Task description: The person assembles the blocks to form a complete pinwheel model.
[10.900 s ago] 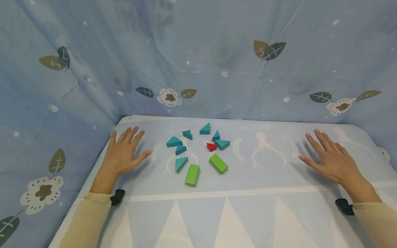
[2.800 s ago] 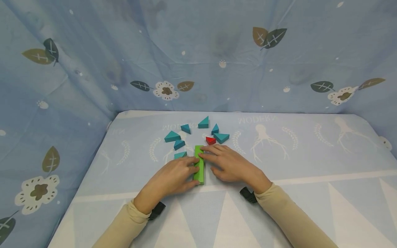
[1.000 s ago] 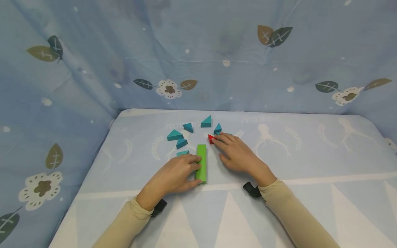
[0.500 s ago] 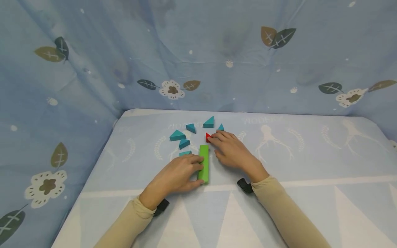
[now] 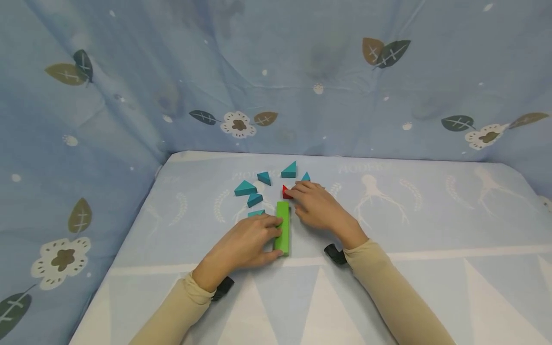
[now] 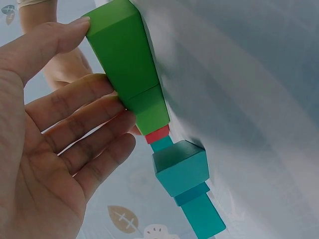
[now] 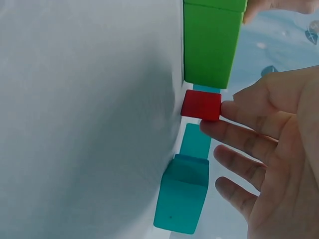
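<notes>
Two green rectangular blocks (image 5: 282, 239) lie end to end in a straight bar, their seam visible in the left wrist view. My left hand (image 5: 243, 242) rests along the bar's left side, its thumb at the near end and its fingertips on the side faces. Just beyond the bar's far end lies a small red triangular block (image 5: 284, 192). Fingertips of my right hand (image 5: 316, 206) touch this red block (image 7: 201, 105) from the right, the thumb held off it. In the right wrist view, teal blocks (image 7: 182, 196) sit past those fingers.
Several teal triangular blocks lie in a loose arc behind and left of the bar, among them a larger one (image 5: 245, 188) and one at the back (image 5: 289, 170). Another (image 5: 305, 177) shows past my right fingers. A patterned blue curtain (image 5: 302, 115) rises behind the table (image 5: 431, 211).
The green blocks, earlier apart, now lie joined end to end. My right hand has left them and moved the red block left toward the bar's far end. My left hand stays at the bar.
</notes>
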`<action>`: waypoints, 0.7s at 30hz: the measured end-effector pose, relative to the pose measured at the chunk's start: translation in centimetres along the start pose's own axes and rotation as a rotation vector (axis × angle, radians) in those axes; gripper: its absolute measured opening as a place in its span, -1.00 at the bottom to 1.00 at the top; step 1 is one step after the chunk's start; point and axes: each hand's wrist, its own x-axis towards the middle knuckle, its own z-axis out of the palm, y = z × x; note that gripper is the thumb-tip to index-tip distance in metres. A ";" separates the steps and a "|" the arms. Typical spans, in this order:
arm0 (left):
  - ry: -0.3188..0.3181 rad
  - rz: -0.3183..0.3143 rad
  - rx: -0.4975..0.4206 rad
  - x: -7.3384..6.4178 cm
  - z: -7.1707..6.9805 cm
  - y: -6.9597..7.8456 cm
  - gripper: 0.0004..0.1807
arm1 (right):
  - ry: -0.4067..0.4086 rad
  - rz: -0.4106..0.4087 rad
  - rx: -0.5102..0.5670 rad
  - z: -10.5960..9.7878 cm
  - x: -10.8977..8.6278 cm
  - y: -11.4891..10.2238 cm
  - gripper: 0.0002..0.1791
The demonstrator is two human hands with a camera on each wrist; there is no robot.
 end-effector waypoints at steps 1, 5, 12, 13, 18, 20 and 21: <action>-0.001 -0.002 -0.001 0.0 0.0 0.0 -0.55 | 0.004 -0.010 0.009 0.0 0.1 -0.1 -0.52; -0.008 -0.003 -0.017 0.0 -0.1 -0.1 -0.55 | 0.008 -0.035 0.024 0.1 0.1 -0.2 -0.51; -0.006 0.005 -0.001 0.1 0.0 -0.1 -0.55 | 0.011 -0.040 0.033 0.1 0.1 -0.2 -0.51; -0.004 0.006 0.005 0.1 0.0 -0.1 -0.55 | 0.011 -0.043 0.034 0.1 0.1 -0.2 -0.51; -0.001 0.012 0.026 0.1 -0.2 -0.1 -0.54 | 0.006 -0.051 0.045 0.0 0.2 0.0 -0.48; -0.002 0.015 0.026 0.1 -0.2 -0.1 -0.54 | -0.007 -0.045 0.048 0.0 0.2 0.1 -0.48; -0.003 0.015 0.026 0.2 -0.2 -0.1 -0.54 | -0.014 -0.042 0.047 0.0 0.2 0.1 -0.48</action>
